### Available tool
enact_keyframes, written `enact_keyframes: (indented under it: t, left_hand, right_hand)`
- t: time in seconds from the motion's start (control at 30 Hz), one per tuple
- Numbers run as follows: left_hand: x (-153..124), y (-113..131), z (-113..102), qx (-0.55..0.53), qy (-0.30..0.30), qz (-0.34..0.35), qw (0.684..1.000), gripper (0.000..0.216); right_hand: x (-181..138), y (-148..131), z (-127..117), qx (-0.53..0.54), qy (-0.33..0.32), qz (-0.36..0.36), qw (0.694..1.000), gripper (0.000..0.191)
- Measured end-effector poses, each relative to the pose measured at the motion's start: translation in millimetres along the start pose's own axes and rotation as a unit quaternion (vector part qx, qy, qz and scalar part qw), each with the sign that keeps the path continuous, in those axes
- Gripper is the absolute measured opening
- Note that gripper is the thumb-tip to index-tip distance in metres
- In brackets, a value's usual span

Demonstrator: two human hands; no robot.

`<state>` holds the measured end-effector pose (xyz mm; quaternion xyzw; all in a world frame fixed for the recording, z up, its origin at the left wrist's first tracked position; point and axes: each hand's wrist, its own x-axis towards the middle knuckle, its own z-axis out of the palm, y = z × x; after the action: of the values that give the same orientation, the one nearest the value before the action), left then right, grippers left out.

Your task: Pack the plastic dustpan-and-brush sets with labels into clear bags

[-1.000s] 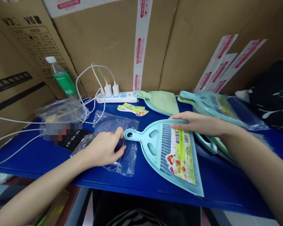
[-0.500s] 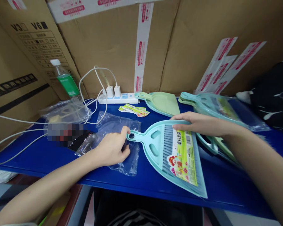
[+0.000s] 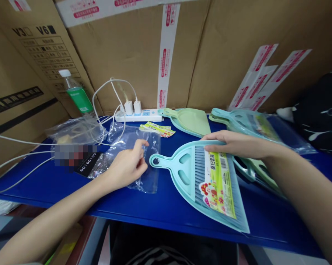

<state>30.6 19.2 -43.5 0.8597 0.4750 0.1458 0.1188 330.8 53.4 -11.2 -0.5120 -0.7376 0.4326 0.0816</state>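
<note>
A light-blue dustpan (image 3: pixel 179 186) with a matching brush (image 3: pixel 200 176) nested in it lies in front of me, its handle pointing left. A printed card label (image 3: pixel 218 187) covers part of the bristles. My right hand (image 3: pixel 218 141) grips the set's far edge, thumb over the top near the label. My left hand (image 3: pixel 129 165) is just left of the handle's ring, apart from it. Its index finger and thumb are spread, the other fingers curled, with nothing seen in them. Beneath this hand is a crumpled clear plastic bag (image 3: pixel 150 176); whether they touch is unclear.
Loose card labels (image 3: pixel 157 129) lie near a white power strip (image 3: pixel 143 117) with cables. Behind stand a green dustpan set (image 3: pixel 195 120) and a bagged blue set (image 3: pixel 243 119). More sets lie under my right forearm. A bottle (image 3: pixel 79 95) and a phone (image 3: pixel 85 165) are at left.
My left hand has come off the dustpan's handle and moved slightly left. The plastic bag has shifted left and away from me. The dustpan set has slid slightly right, still in my right hand.
</note>
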Motion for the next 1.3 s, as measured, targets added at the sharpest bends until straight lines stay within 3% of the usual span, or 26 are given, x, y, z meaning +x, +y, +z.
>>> enact_keyframes:
  t: [0.23,0.43,0.6,0.83,1.07,1.2,1.3]
  left_hand:
    - [-1.1,-2.0,0.0,0.000,-0.019,0.032,0.999,0.029]
    - [-3.4,-0.2,0.4,-0.020,0.000,0.071,0.997,0.025]
    - [-4.4,2.5,-0.9,-0.081,-0.038,0.088,0.992,0.023]
    - [-5.5,6.7,-3.0,-0.147,-0.077,0.106,0.981,0.020]
    - [-7.9,10.4,-2.4,-0.205,-0.076,0.116,0.969,0.022]
    - [-6.8,9.4,-3.6,-0.192,-0.051,0.121,0.973,0.018]
    - [-3.1,0.0,-8.1,-0.129,0.013,0.083,0.988,0.016]
  right_hand:
    - [-2.2,-4.3,0.3,0.032,0.014,0.012,0.999,0.048]
    - [0.2,-11.0,13.6,0.033,0.020,0.000,0.999,0.051]
    - [5.5,-8.3,21.7,0.050,0.014,0.001,0.999,0.054]
    - [8.3,-6.6,23.6,0.081,0.062,0.010,0.995,0.049]
    - [13.7,-10.4,43.9,0.068,0.043,-0.047,0.996,0.055]
    - [18.2,-5.0,46.6,0.056,0.081,-0.059,0.993,0.056]
    - [19.8,-0.6,44.5,0.065,0.091,-0.046,0.993,0.057]
